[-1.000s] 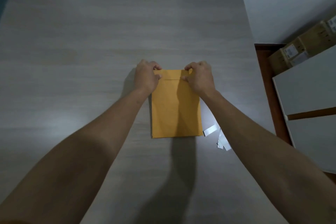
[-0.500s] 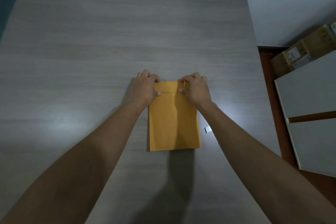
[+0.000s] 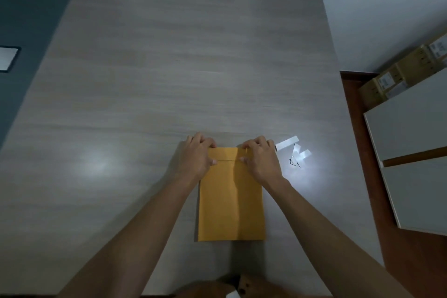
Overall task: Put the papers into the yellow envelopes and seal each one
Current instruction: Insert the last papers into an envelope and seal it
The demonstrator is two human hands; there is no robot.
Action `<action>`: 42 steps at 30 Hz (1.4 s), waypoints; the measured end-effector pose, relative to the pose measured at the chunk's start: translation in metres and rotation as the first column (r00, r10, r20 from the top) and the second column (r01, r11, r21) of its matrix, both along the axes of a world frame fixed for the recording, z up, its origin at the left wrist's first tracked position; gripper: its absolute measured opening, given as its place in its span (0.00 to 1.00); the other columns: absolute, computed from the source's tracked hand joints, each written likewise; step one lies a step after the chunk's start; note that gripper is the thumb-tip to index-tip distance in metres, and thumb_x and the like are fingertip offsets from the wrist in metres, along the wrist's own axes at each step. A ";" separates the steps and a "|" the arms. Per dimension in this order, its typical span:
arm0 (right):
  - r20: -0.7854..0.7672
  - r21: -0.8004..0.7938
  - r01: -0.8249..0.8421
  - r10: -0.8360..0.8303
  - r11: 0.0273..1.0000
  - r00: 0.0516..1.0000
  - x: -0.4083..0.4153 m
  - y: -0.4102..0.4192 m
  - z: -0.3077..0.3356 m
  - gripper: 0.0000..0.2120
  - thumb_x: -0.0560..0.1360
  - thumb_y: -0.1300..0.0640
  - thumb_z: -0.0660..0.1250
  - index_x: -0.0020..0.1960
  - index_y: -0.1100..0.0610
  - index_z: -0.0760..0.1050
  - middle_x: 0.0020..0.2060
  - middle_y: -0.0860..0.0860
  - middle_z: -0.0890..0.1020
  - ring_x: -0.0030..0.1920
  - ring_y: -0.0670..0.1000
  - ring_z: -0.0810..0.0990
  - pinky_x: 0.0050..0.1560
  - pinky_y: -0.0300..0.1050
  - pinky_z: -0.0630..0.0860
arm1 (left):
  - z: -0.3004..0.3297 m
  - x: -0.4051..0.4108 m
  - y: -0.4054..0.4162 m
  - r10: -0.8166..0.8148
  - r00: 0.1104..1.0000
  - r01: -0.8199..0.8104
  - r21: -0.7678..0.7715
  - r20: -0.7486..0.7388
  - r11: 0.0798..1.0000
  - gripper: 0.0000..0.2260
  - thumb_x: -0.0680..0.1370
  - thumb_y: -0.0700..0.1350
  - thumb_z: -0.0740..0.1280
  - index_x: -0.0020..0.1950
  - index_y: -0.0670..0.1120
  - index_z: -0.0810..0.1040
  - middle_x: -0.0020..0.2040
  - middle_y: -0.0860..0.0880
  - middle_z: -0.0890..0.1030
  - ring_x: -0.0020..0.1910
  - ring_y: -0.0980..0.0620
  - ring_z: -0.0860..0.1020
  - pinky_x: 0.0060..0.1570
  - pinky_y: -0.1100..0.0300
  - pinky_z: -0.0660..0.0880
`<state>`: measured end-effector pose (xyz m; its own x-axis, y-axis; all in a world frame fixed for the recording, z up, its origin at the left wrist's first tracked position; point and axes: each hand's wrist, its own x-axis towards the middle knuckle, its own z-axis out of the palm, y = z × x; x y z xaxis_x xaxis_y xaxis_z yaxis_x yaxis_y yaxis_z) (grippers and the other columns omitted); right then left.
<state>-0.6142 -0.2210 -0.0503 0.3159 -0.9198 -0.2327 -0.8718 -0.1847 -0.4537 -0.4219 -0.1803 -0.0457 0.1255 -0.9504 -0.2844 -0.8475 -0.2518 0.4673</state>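
Note:
A yellow envelope point(image 3: 231, 201) lies flat on the pale wooden table point(image 3: 169, 80), its flap folded down at the far end. My left hand point(image 3: 197, 157) grips the flap's left corner, with fingers curled over the top edge and the thumb on the flap. My right hand point(image 3: 261, 161) grips the flap's right corner the same way. No loose papers are visible.
White peel-off strips point(image 3: 294, 150) lie on the table just right of my right hand. Cardboard boxes point(image 3: 406, 72) and white panels point(image 3: 416, 152) stand on the floor to the right. A dark framed item point(image 3: 7, 58) sits at the far left.
The view has tilted up and back, so the envelope and both hands sit lower in the frame. Both hands stay on the flap's corners.

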 end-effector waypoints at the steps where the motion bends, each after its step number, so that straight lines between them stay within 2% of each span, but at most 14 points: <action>1: 0.000 -0.006 -0.007 0.007 1.000 1.000 -0.002 0.007 0.000 0.15 0.75 0.54 0.70 0.61 0.50 0.77 0.55 0.51 0.73 0.58 0.54 0.65 0.61 0.43 0.67 | 0.001 -0.002 0.008 0.000 1.000 0.000 0.001 0.005 1.000 0.18 0.72 0.49 0.75 0.60 0.51 0.77 0.56 0.50 0.72 0.58 0.49 0.68 0.51 0.61 0.63; 7: -0.050 -0.056 -0.034 0.032 0.998 0.998 -0.014 0.039 -0.006 0.15 0.75 0.53 0.70 0.61 0.52 0.76 0.55 0.51 0.74 0.57 0.53 0.68 0.59 0.44 0.70 | 0.002 -0.014 0.043 -0.034 0.998 0.037 -0.044 0.054 0.998 0.18 0.73 0.50 0.74 0.61 0.53 0.76 0.56 0.52 0.72 0.57 0.52 0.68 0.49 0.63 0.60; 10: -0.093 -0.190 -0.087 0.071 0.978 0.993 -0.016 0.049 -0.008 0.13 0.74 0.55 0.70 0.58 0.53 0.77 0.52 0.51 0.76 0.54 0.54 0.72 0.54 0.47 0.73 | -0.005 -0.020 0.054 -0.058 0.994 0.070 -0.136 0.090 0.988 0.20 0.71 0.46 0.76 0.60 0.50 0.76 0.54 0.50 0.73 0.54 0.50 0.70 0.50 0.59 0.69; 13: -0.092 -0.332 -0.200 0.179 0.922 0.979 -0.014 0.062 -0.011 0.12 0.70 0.64 0.64 0.51 0.54 0.78 0.46 0.50 0.77 0.47 0.54 0.74 0.46 0.46 0.73 | -0.013 -0.030 0.067 -0.163 0.967 0.211 -0.256 0.198 0.943 0.10 0.72 0.40 0.69 0.53 0.46 0.79 0.50 0.47 0.77 0.50 0.46 0.76 0.45 0.54 0.74; 15: -0.110 -0.366 -0.254 0.229 0.895 0.967 -0.012 0.071 -0.014 0.12 0.70 0.64 0.61 0.50 0.54 0.77 0.47 0.51 0.77 0.46 0.54 0.75 0.46 0.45 0.74 | -0.016 -0.034 0.076 -0.187 0.952 0.256 -0.298 0.241 0.920 0.09 0.72 0.38 0.68 0.52 0.45 0.80 0.50 0.46 0.79 0.50 0.45 0.78 0.46 0.53 0.77; 19: -0.112 -0.367 -0.281 0.258 0.887 0.960 -0.016 0.084 -0.026 0.14 0.73 0.65 0.64 0.58 0.58 0.77 0.54 0.54 0.78 0.56 0.55 0.76 0.57 0.47 0.76 | -0.026 -0.038 0.087 -0.206 0.935 0.281 -0.248 0.290 0.927 0.13 0.73 0.38 0.68 0.58 0.44 0.79 0.56 0.44 0.79 0.58 0.44 0.77 0.55 0.52 0.77; 22: -0.118 -0.323 -0.299 0.276 0.898 0.954 -0.018 0.086 -0.031 0.20 0.76 0.64 0.54 0.64 0.61 0.76 0.58 0.56 0.79 0.62 0.57 0.75 0.64 0.51 0.74 | -0.027 -0.041 0.090 -0.215 0.932 0.278 -0.194 0.291 0.941 0.18 0.72 0.40 0.70 0.61 0.43 0.79 0.60 0.43 0.79 0.62 0.44 0.76 0.60 0.50 0.76; 24: -0.123 -0.292 -0.304 0.280 0.907 0.952 -0.019 0.085 -0.031 0.22 0.75 0.63 0.52 0.65 0.61 0.76 0.58 0.55 0.79 0.63 0.58 0.74 0.64 0.52 0.74 | -0.029 -0.043 0.094 -0.210 0.932 0.267 -0.166 0.295 0.949 0.20 0.73 0.43 0.72 0.64 0.42 0.78 0.63 0.43 0.78 0.64 0.43 0.76 0.62 0.49 0.75; 27: -0.076 -0.274 -0.289 0.278 0.918 0.957 -0.023 0.087 -0.028 0.21 0.72 0.68 0.62 0.64 0.60 0.77 0.58 0.55 0.80 0.63 0.57 0.75 0.62 0.50 0.76 | -0.029 -0.043 0.099 -0.194 0.936 0.240 -0.127 0.295 0.963 0.21 0.77 0.49 0.66 0.69 0.43 0.74 0.68 0.44 0.75 0.68 0.44 0.73 0.65 0.47 0.73; 31: -0.028 -0.227 -0.289 0.290 0.930 0.957 -0.021 0.079 -0.012 0.19 0.73 0.64 0.61 0.63 0.60 0.77 0.58 0.55 0.79 0.61 0.56 0.73 0.64 0.50 0.74 | -0.014 -0.039 0.098 -0.240 0.948 0.250 -0.023 0.210 0.968 0.26 0.81 0.54 0.58 0.77 0.48 0.62 0.77 0.48 0.62 0.77 0.48 0.58 0.74 0.49 0.59; 35: -0.018 -0.053 -0.284 0.284 0.957 0.959 -0.024 0.062 0.003 0.18 0.76 0.56 0.66 0.66 0.54 0.75 0.60 0.51 0.75 0.63 0.53 0.69 0.64 0.45 0.68 | 0.007 -0.026 0.075 -0.238 0.958 0.244 -0.022 0.160 0.969 0.22 0.78 0.51 0.67 0.72 0.52 0.70 0.68 0.52 0.68 0.69 0.50 0.66 0.66 0.52 0.67; 37: -0.035 -0.023 -0.274 0.273 0.961 0.961 -0.023 0.056 0.004 0.18 0.75 0.54 0.68 0.64 0.53 0.76 0.60 0.52 0.74 0.62 0.53 0.69 0.61 0.46 0.70 | 0.011 -0.027 0.064 -0.297 0.924 0.308 -0.008 0.241 0.951 0.19 0.76 0.49 0.70 0.66 0.50 0.76 0.62 0.50 0.70 0.65 0.49 0.68 0.62 0.53 0.68; 39: -0.068 -0.023 -0.275 0.273 0.961 0.960 -0.019 0.056 0.004 0.19 0.74 0.55 0.69 0.64 0.53 0.76 0.59 0.52 0.74 0.62 0.53 0.70 0.59 0.47 0.71 | 0.009 -0.035 0.061 -0.367 0.873 0.383 0.014 0.322 0.924 0.14 0.79 0.46 0.66 0.64 0.45 0.77 0.62 0.46 0.69 0.64 0.46 0.68 0.60 0.53 0.68; 42: -0.140 -0.120 -0.317 0.300 0.941 0.944 -0.018 0.067 -0.001 0.16 0.76 0.56 0.67 0.63 0.55 0.76 0.57 0.54 0.74 0.59 0.55 0.71 0.57 0.48 0.74 | -0.003 -0.042 0.074 -0.343 0.896 0.355 0.008 0.283 0.935 0.14 0.82 0.40 0.57 0.66 0.41 0.71 0.64 0.44 0.69 0.63 0.46 0.70 0.60 0.53 0.71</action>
<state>-0.6318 -0.1540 -0.0513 0.5671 -0.8074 -0.1629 -0.8077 -0.5063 -0.3022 -0.4642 -0.1066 -0.0488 -0.1489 -0.9580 -0.2453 -0.9735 0.0984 0.2066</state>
